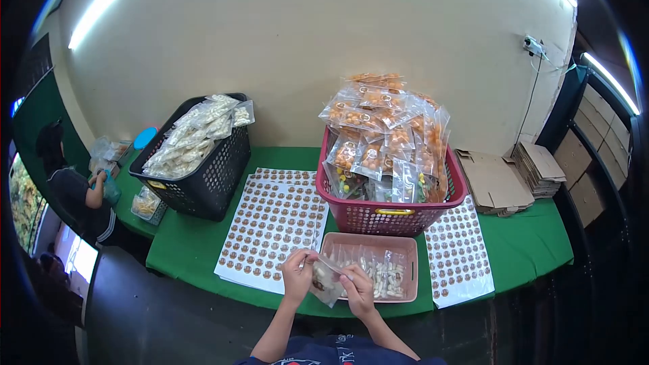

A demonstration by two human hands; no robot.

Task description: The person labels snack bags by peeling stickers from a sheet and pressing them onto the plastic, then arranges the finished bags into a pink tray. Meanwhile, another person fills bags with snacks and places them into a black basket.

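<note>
"Clear packet (pixel 328 285) up front: how's it held?"

"Left hand (pixel 298 274) pinching its upper edge, right hand (pixel 358 289) pinching its right side, by the pink tray's (pixel 378 238) near-left corner. I'd keep the film taut, grip light, to avoid creasing."

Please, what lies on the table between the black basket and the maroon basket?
In the head view, white paper with round brown labels lies there; behind it, green tablecloth shows.

The held bag (pixel 329 290) is glossy plastic, the tray (pixel 372 238) at the tabletop's (pixel 524 257) near edge smooth plastic, the cartons (pixel 497 182) matt cardboard.
</note>
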